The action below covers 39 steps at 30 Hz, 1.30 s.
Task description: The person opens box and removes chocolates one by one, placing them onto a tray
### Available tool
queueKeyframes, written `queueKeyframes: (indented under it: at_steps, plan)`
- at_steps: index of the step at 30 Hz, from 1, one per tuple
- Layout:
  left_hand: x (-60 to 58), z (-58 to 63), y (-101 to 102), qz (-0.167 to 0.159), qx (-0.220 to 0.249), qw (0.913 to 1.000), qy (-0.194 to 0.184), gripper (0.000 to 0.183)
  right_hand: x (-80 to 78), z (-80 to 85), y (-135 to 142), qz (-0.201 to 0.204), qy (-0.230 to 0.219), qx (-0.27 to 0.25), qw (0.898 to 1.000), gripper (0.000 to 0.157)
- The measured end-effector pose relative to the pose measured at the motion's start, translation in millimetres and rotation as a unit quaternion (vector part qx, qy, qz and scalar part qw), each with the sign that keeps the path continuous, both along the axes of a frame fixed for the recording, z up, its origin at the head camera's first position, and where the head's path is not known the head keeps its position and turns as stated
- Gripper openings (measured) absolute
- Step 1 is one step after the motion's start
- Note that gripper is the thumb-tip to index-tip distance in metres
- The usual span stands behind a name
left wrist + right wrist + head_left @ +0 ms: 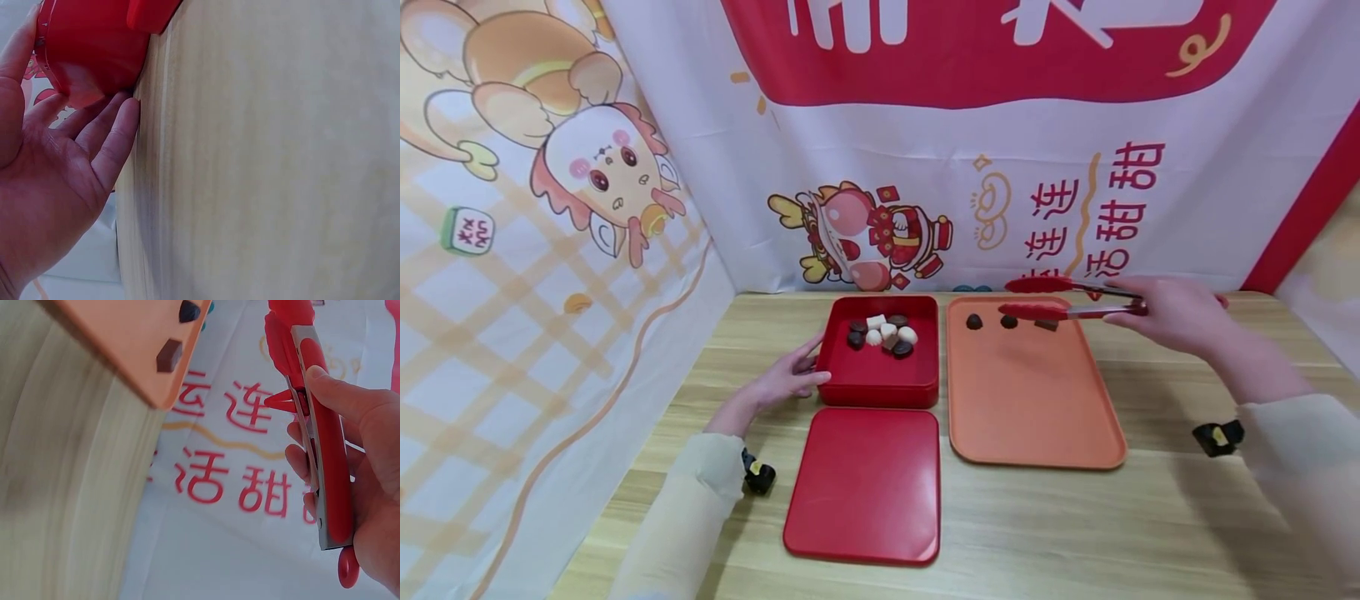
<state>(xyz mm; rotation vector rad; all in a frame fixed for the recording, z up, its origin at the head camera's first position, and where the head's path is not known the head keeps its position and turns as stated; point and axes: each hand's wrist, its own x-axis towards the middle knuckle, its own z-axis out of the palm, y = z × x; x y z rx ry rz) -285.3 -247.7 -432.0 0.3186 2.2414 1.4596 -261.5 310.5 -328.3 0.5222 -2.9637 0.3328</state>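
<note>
My right hand (1180, 315) grips red-tipped metal tongs (1097, 312) above the far right part of the orange tray (1030, 408). The tongs' red tips stand apart in the head view, with nothing seen between them. Beneath, along the tray's far side, lie two dark round chocolates (973, 322) and a brown block-shaped chocolate (1046, 326). My left hand (782, 377) rests its extended fingers against the left side of an open red box (880, 395). Inside the box, several white, brown and dark chocolates (907, 335) are clustered toward the back.
A red lid (865, 487) lies flat on the wooden table (1030, 533), in front of the box. The tray stands just right of the box. Behind the table hangs a printed cloth (722, 183), and another covers the left side.
</note>
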Motion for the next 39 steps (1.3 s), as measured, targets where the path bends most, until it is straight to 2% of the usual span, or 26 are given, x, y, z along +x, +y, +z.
queueKeyframes:
  at_steps: [13, 29, 39]
  plan:
    - [1.5, 0.5, -0.8, -0.002, 0.001, 1.0, 0.002, 0.083, -1.9, 6.7, -48.3, 0.069, 0.025, -0.006, 0.997, 0.059]
    - [1.3, -0.9, -1.5, -0.013, 0.014, 0.9998, 0.008, 0.081, -11.8, 5.5, -110.9, 0.087, 0.011, 0.027, 0.996, 0.063]
    - [1.6, -0.8, -1.4, -0.009, 0.017, 0.9998, 0.007, 0.081, -23.8, -0.6, -152.2, 0.124, 0.015, 0.026, 0.992, 0.058]
